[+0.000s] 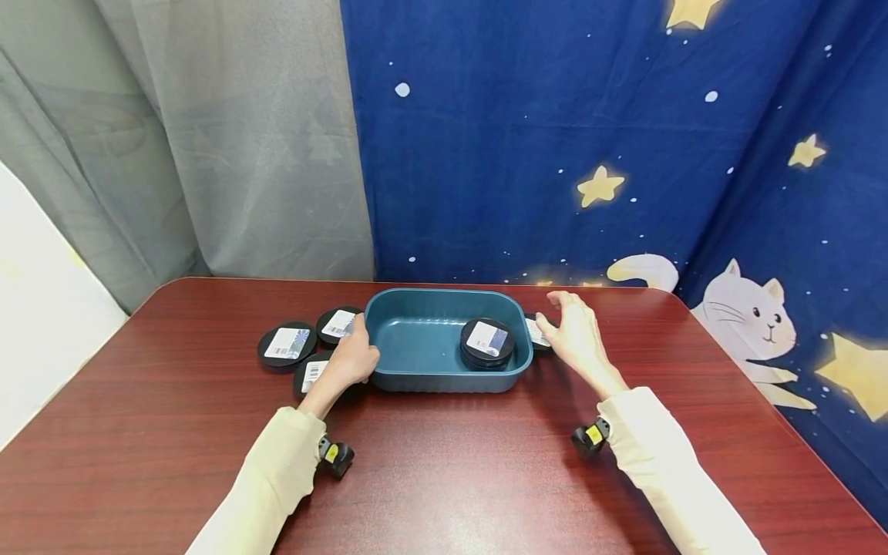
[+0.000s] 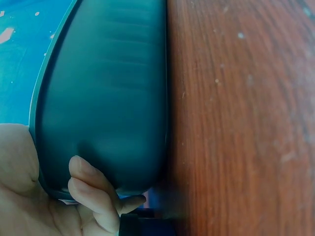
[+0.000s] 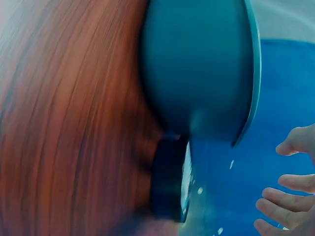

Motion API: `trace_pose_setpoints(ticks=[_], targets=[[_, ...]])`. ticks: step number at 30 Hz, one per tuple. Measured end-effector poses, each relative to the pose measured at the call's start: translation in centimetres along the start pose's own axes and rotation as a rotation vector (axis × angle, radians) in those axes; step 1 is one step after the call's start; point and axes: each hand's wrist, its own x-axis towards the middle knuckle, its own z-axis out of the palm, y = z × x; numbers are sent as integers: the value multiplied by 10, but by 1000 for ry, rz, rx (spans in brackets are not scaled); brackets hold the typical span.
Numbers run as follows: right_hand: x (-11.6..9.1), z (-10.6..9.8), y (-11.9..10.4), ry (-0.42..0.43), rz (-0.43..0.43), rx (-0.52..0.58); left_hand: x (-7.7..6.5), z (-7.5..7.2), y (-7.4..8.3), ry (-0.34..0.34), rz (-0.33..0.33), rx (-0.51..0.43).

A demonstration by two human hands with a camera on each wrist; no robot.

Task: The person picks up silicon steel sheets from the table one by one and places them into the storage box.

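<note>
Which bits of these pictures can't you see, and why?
Head view: writing on the white labels, too small.
Head view: how many black containers are stacked in the blue tub; the top one hides the rest.
Head view: part of the rightmost black container, behind the tub's rim.
Right wrist view: rest of the right hand, cut off by the right edge.

We see L sleeve (image 1: 277,462) & R sleeve (image 1: 669,459), both plain pale cream; blk wrist cams, L cam (image 1: 341,462) & R cam (image 1: 583,441), each w/ sm. yel. label (image 1: 332,453).
</note>
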Motion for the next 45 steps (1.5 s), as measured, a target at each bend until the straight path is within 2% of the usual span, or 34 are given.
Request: trace_pose_setpoints(ticks=[7, 13, 21, 28, 35, 40, 45], targets=[[0, -1, 28, 5, 24, -7, 0, -1, 0, -1, -5, -1], [-4, -2, 46, -57, 62, -35, 0, 0, -1, 2, 9, -7], [-6, -5, 59, -206, 89, -88, -1, 0, 0, 7, 17, 4], [-6, -5, 63, -388, 92, -136, 1, 1, -2, -6, -7, -29], [-6, 3, 67, -522, 146, -140, -1, 0, -1, 6, 23, -27], [-3, 9, 67, -537, 178, -82, -1, 1, -1, 6, 9, -9], [1, 17, 65, -483, 185, -24, -1, 1, 0, 3, -3, -12]])
